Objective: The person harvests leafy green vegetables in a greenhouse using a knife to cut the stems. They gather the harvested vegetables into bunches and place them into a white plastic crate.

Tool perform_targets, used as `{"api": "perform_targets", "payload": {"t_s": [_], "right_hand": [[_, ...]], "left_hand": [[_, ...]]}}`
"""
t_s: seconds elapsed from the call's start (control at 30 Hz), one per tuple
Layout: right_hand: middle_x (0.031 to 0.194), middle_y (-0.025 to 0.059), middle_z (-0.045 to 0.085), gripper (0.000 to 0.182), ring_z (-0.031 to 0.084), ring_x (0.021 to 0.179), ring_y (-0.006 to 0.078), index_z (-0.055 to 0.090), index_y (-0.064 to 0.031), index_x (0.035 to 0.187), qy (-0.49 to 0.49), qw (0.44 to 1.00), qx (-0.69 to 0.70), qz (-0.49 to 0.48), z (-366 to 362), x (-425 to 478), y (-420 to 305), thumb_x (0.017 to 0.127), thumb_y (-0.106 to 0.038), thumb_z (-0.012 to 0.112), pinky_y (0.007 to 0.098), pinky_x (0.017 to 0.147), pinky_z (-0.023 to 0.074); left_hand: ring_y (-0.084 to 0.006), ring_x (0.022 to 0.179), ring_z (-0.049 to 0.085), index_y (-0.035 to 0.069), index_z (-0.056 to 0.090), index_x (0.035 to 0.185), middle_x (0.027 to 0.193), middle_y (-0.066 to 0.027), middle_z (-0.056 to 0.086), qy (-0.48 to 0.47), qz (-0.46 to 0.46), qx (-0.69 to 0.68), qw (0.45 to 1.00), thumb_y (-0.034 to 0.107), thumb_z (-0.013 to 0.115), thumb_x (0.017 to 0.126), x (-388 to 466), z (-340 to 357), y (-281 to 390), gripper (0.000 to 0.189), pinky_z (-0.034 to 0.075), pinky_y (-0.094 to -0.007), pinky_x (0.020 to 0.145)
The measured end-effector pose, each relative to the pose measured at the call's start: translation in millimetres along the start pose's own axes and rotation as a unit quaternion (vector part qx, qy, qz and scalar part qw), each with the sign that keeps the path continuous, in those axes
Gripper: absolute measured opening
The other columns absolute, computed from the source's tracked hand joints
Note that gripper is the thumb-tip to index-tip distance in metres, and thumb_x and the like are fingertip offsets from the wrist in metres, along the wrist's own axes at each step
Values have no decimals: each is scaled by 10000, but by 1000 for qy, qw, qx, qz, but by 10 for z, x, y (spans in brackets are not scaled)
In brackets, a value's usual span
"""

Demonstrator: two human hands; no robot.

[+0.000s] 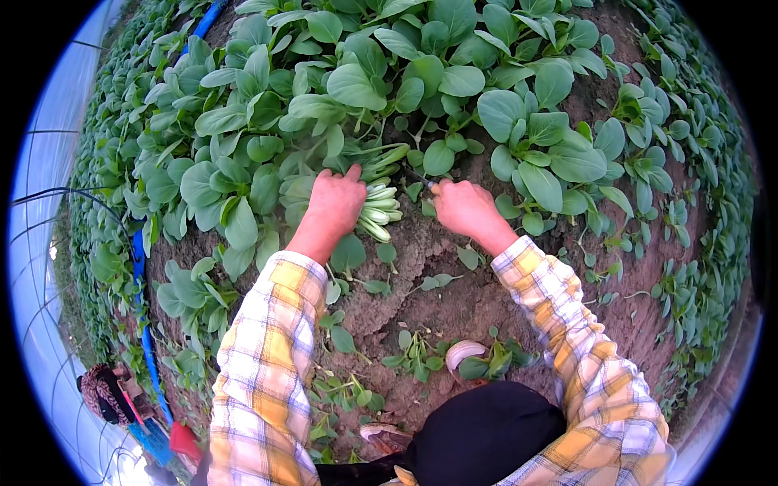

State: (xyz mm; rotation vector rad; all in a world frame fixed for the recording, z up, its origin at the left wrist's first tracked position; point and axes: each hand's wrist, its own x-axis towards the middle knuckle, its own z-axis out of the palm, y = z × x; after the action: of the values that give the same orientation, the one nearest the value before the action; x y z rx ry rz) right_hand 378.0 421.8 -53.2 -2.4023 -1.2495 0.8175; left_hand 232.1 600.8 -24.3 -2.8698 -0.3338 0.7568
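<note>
My left hand (pixel 336 197) is closed around a bunch of cut leafy greens (pixel 380 209), which look like bok choy. Their pale stem ends point right, and the leaves on the other side are partly under the hand. My right hand (pixel 465 206) grips a knife (pixel 419 178) by its handle. The dark blade points up and left, its tip close to the stems of a plant beside the bunch. Just beyond both hands stand dense growing greens (pixel 358 85). Bare brown soil (pixel 389 285) with loose leaves lies between my forearms.
A blue hose (pixel 146 340) runs along the left of the bed. Plastic sheeting (pixel 45 243) on a frame curves along the far left. A red container (pixel 185 442) and a blue crate (pixel 149 438) sit at lower left. My shoes (pixel 465 352) are among small plants.
</note>
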Motion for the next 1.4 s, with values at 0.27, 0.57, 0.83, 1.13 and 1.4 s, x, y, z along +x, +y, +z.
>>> {"api": "perform_targets", "payload": {"t_s": [0.27, 0.57, 0.83, 1.13, 1.4], "right_hand": [[985, 91, 630, 492, 551, 633, 105, 544, -7, 1145, 86, 813, 575, -17, -109, -247, 311, 737, -160, 773, 252, 530, 474], [949, 50, 625, 550, 597, 673, 86, 499, -31, 1162, -58, 598, 796, -72, -47, -566, -257, 733, -167, 816, 213, 579, 514], [996, 12, 645, 474, 589, 877, 77, 590, -1, 1159, -146, 787, 591, -102, -357, -874, -388, 759, -151, 795, 261, 789, 498], [1102, 32, 617, 507, 581, 966, 96, 521, -4, 1235, -123, 710, 685, -110, -59, -1026, -587, 802, -107, 763, 281, 850, 498], [880, 105, 602, 491, 589, 797, 219, 493, -8, 1146, 59, 897, 437, -3, -315, -1437, 70, 840, -331, 700, 378, 715, 473]], "left_hand": [[-370, 1048, 592, 45, 635, 1038, 1274, -144, 550, 15, 39, -365, 930, 197, 776, 593, -756, -939, -58, 490, 477, -396, 909], [-224, 1309, 421, 24, 252, 1482, 1460, -115, 399, -40, 142, -751, 644, 450, 892, 560, -1405, -592, 224, 1200, 336, -382, 1092], [-180, 1125, 560, 103, 550, 1269, 1235, -36, 600, 114, -90, -831, 537, 152, 874, 615, -1947, 243, 579, 731, 450, -380, 1006], [-180, 1225, 487, 115, 439, 1378, 1361, -50, 501, 162, -28, -848, 504, 195, 842, 710, -1774, 250, 1198, 784, 378, -372, 1083], [-210, 1031, 629, 7, 482, 1293, 1089, -105, 656, 147, 17, -729, 668, 52, 831, 573, -1386, -518, 1022, 802, 493, -334, 914]]}}
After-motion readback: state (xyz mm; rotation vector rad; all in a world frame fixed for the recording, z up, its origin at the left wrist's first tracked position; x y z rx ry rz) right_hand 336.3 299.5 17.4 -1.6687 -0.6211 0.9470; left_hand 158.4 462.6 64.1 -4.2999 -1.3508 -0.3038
